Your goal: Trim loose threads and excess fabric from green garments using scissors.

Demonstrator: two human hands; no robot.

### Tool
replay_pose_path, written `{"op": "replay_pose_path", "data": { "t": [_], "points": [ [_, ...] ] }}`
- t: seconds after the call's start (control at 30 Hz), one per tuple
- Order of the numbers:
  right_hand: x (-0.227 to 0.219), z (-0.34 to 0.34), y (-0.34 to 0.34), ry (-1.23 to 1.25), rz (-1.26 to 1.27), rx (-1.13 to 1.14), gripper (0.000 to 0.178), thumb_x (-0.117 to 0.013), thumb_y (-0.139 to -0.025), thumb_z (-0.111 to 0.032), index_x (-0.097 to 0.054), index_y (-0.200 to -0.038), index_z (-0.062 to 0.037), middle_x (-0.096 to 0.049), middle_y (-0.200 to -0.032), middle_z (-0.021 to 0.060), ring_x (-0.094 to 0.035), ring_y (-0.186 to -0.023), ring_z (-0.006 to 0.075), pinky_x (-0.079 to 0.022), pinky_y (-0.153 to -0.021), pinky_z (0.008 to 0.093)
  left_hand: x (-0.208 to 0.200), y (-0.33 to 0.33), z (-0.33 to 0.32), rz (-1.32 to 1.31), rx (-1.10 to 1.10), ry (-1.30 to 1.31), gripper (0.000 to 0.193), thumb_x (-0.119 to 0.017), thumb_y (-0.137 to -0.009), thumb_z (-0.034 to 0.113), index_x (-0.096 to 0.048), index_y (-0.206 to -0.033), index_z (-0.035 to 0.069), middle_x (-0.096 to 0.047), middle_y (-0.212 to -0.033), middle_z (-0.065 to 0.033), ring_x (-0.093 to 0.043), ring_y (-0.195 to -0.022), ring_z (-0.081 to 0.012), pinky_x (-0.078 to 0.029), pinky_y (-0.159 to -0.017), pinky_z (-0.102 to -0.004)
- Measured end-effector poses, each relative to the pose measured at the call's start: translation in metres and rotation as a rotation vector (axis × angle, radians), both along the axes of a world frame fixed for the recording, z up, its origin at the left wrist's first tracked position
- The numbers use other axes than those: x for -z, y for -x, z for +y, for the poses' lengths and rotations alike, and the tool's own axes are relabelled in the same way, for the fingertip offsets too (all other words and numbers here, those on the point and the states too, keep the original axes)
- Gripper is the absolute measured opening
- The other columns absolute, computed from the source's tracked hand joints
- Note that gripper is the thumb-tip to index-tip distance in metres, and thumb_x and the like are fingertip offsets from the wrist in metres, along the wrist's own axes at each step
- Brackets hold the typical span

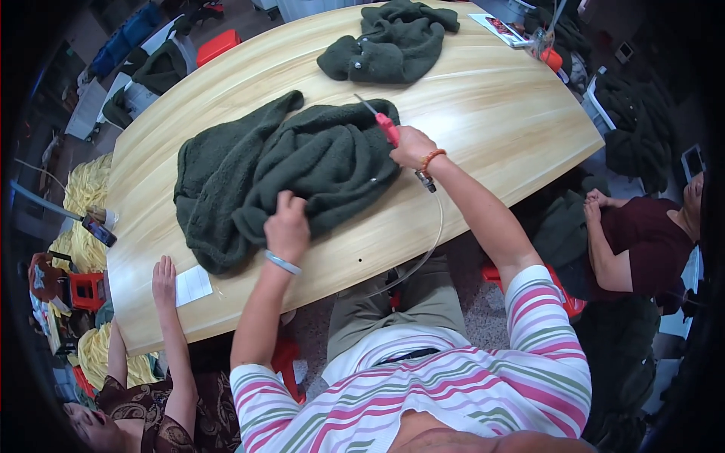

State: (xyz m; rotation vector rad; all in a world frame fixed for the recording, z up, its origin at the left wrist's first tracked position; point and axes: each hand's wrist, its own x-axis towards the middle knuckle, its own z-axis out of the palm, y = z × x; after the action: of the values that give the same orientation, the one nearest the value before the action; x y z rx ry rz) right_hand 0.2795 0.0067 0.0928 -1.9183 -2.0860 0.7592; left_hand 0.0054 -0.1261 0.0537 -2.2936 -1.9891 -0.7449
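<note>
A dark green fleece garment [325, 151] lies rumpled on the wooden table. My left hand [288, 229], slightly blurred, has its fingers closed on the garment's near edge. My right hand [413, 147] is wrapped round a pink air blow gun [388, 130] with a thin metal nozzle. The nozzle points up and left, above the garment's far right part. From the gun's metal fitting, a clear hose [440, 234] curves down toward my lap. My right hand hides most of the gun's handle.
Another dark green garment [389, 49] lies at the table's far side. A co-worker's hand [164, 281] rests beside a white paper [194, 285] at left. A second person [638, 241] sits at right. A phone [99, 232] is mounted at the left edge. Red stools [217, 47] stand around.
</note>
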Motion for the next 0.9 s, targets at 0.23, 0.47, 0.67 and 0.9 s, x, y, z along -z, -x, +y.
{"op": "replay_pose_path", "data": {
  "t": [0.23, 0.47, 0.67, 0.9],
  "points": [
    [-0.050, -0.061, -0.053, -0.277, 0.518, -0.009, 0.035, -0.069, -0.076, -0.008, -0.061, -0.110, -0.0015, -0.064, -0.081, 0.0050, -0.061, -0.077, 0.0119, -0.047, -0.070, 0.0267, -0.090, 0.044, -0.047, -0.003, 0.046, -0.565, 0.032, -0.064, -0.071, -0.006, -0.063, -0.102, 0.003, -0.063, -0.103, -0.0126, -0.066, -0.079, -0.0295, -0.053, -0.062, -0.0349],
    [-0.006, -0.116, -0.074, -0.037, 0.023, -0.024, 0.035, -0.065, -0.082, -0.014, -0.059, -0.113, 0.0021, -0.067, -0.091, 0.0175, -0.065, -0.082, 0.0257, -0.049, -0.078, 0.0351, -0.010, 0.011, -0.144, 0.120, 0.066, -0.019, 0.034, -0.074, -0.073, 0.011, -0.062, -0.104, 0.005, -0.061, -0.105, -0.0147, -0.059, -0.084, -0.0300, -0.049, -0.074, -0.0396],
    [-0.024, -0.156, -0.080, -0.093, 0.134, -0.021, 0.034, -0.061, -0.086, -0.024, -0.057, -0.111, -0.0018, -0.066, -0.096, 0.0212, -0.061, -0.094, 0.0403, -0.048, -0.082, 0.0449, -0.012, -0.010, -0.143, -0.055, 0.062, -0.139, 0.032, -0.073, -0.074, 0.006, -0.062, -0.104, 0.003, -0.059, -0.103, -0.0148, -0.057, -0.084, -0.0305, -0.048, -0.073, -0.0392],
    [-0.022, -0.231, -0.076, -0.079, 0.144, -0.255, 0.034, -0.064, -0.084, -0.018, -0.057, -0.115, -0.0047, -0.065, -0.096, 0.0185, -0.062, -0.089, 0.0390, -0.050, -0.076, 0.0402, 0.023, -0.036, -0.094, -0.327, 0.211, -0.073, 0.018, -0.071, -0.076, 0.000, -0.063, -0.092, 0.001, -0.056, -0.086, -0.0097, -0.058, -0.071, -0.0234, -0.048, -0.062, -0.0333]
  ]
}}
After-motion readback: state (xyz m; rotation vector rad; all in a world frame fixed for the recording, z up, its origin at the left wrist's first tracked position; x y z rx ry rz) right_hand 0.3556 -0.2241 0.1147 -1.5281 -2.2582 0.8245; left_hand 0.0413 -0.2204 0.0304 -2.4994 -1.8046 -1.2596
